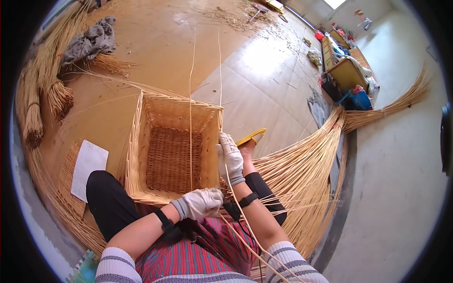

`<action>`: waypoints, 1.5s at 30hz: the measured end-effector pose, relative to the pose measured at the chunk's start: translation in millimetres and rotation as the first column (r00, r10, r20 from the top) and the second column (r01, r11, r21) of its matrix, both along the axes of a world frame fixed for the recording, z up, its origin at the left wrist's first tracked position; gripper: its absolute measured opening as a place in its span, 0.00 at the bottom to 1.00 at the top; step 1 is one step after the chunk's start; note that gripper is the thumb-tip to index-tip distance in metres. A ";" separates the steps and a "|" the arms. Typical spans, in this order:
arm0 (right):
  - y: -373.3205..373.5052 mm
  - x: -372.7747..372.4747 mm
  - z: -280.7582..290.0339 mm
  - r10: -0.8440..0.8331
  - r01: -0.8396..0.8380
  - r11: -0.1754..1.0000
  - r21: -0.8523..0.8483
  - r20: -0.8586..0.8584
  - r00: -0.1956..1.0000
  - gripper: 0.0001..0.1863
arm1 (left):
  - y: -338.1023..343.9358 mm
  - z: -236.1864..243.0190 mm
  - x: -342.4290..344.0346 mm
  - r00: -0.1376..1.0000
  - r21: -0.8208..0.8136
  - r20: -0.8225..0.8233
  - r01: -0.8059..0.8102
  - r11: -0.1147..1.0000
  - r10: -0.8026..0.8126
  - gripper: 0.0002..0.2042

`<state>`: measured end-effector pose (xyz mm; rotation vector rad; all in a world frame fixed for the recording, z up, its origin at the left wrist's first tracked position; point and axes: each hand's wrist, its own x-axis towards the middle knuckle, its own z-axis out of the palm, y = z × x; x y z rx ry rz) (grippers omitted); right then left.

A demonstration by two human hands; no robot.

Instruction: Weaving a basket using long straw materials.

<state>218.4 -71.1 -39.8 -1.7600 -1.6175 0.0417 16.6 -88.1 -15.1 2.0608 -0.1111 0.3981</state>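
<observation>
A rectangular wicker basket [133,155] with pale walls and a brown woven bottom rests before my lap, its opening toward me. My left hand [200,203], in a whitish work glove, is closed at the basket's near right corner; what its fingertips pinch is partly hidden. Along the right rim lies my gloved right hand [230,155], its fingers bent round the edge. A long pale wicker rod [234,192] runs from under the right hand down across my forearm. Two more thin rods stand up from the basket, one crossing its opening.
A large fanned bundle of wicker rods [297,165] lies at my right. Tied bundles [35,106] and a grey cloth [92,41] are at the far left. A white sheet [88,170] sits left of my knee. A blue bucket [358,100] stands beside boxes at the right wall.
</observation>
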 end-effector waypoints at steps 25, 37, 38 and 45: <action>-39.8 -14.7 136.1 0.579 -0.425 0.668 -0.610 0.067 0.813 0.23 | -55.2 -7.6 -15.7 0.888 -0.376 -0.013 -0.431 0.820 0.460 0.08; -43.4 3.4 113.5 0.808 -0.503 0.587 -0.634 0.423 0.409 0.16 | -51.7 -7.7 -16.4 0.851 0.326 0.160 -0.523 0.787 0.499 0.07; -48.5 0.5 110.5 0.808 -0.500 0.587 -0.637 0.423 0.410 0.16 | -52.7 -8.6 -16.7 0.852 0.323 0.162 -0.522 0.789 0.498 0.07; -46.2 26.3 108.0 0.522 -0.451 0.846 -0.284 0.616 0.590 0.13 | -45.0 11.3 -16.2 0.883 0.318 0.118 -0.468 0.825 0.455 0.07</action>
